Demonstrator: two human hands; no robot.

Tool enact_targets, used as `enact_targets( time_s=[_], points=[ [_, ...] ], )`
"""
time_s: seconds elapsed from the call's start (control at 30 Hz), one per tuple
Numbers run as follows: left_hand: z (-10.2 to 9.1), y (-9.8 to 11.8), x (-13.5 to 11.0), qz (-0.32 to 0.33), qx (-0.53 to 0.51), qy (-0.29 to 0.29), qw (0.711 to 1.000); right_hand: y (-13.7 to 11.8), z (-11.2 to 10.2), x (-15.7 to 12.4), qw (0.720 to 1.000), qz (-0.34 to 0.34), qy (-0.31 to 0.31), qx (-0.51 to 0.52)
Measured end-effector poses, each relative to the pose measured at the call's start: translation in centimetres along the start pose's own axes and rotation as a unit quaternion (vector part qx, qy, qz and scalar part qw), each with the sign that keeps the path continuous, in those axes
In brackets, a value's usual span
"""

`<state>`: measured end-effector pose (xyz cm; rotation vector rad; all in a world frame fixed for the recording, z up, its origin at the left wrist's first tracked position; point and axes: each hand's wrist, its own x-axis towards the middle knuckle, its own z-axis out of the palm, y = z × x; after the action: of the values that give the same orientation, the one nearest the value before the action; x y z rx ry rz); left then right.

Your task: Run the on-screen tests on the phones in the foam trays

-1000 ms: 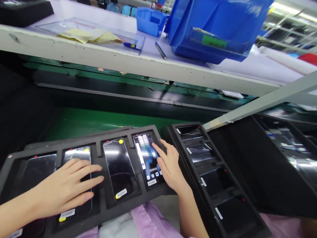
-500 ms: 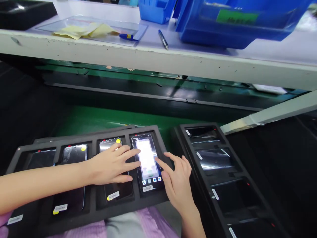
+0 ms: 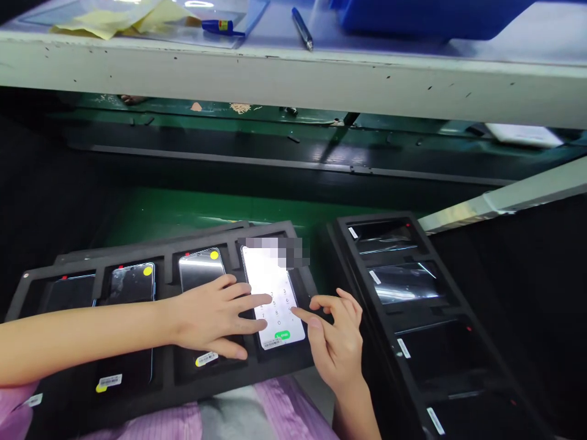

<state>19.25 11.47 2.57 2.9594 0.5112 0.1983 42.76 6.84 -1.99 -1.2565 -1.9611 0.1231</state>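
Note:
A lit smartphone (image 3: 274,287) lies in the right-hand slot of a black foam tray (image 3: 172,382) on my lap. Its screen shows a phone dial pad with a green call button; the top is pixelated. My left hand (image 3: 220,315) spreads flat over the neighbouring dark phone (image 3: 200,261), two fingertips reaching onto the lit screen's left side. My right hand (image 3: 337,336) has its index finger stretched to the screen's right edge near the 9, other fingers loosely bent. Another dark phone (image 3: 132,284) with yellow dots lies under my left forearm.
To the right stands a second black foam tray (image 3: 452,305) holding several dark phones with white labels. Ahead is a white bench edge (image 3: 257,76), with a pen (image 3: 302,29), yellow paper (image 3: 114,18) and a blue bin (image 3: 413,18) on it. A pale metal bar (image 3: 509,198) slants at right.
The lit screen has gone from a home screen with a white pop-up to a dial pad. Both hands have shifted slightly lower on the phone. The view has tilted down.

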Motion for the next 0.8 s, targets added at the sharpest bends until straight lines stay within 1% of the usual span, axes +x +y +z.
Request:
enact_targets(
  time_s=[0.23,0.47,0.8],
  points=[
    [-0.01,-0.38,-0.03,0.013,0.003,0.015,1.000,-0.01,0.13,-0.03,1.000,-0.006,0.012,0.026],
    [0.02,-0.84,-0.14,0.009,-0.010,0.020,1.000,0.28,0.24,-0.10,0.999,-0.011,0.006,0.045],
    [0.77,-0.51,0.43,0.053,0.009,-0.001,0.999,0.10,0.04,-0.03,0.997,-0.011,0.001,0.070]
  ],
)
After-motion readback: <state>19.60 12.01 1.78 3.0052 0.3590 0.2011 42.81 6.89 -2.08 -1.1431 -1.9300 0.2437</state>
